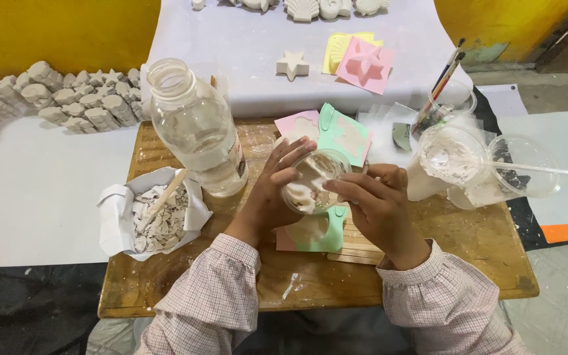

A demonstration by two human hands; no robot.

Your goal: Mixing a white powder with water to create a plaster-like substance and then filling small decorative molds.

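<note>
Centre of the view: a small clear plastic cup point(310, 181) smeared with white plaster, held tilted above the wooden tabletop point(468, 243). The left hand point(272, 190) wraps its fingers point(294, 152) around the cup's left side, grasping it. The right hand point(379, 204) comes in from the other side, fingers point(350, 186) curled at the cup's rim and pinched together, though what they pinch cannot be told. Directly beneath the cup lies a green mould point(317, 231) stacked on a pink one, holding pale plaster, with flat wooden sticks point(356, 250) just beside it.

Behind the hands, another green mould point(346, 135) and a pink mould point(296, 125) rest on the tabletop. To the left stands a clear plastic bottle point(195, 128), cap off, partly filled with cloudy liquid. Further left, a white paper wrapper point(114, 217) holds broken plaster chips and a stick. To the right, 2 clear cups point(488, 167) coated in white mix, 1 with a stirrer, and a cup of brushes point(445, 98) behind. Further back on white sheeting, a plaster star point(293, 64), and rows of plaster casts point(54, 98) at far left.
</note>
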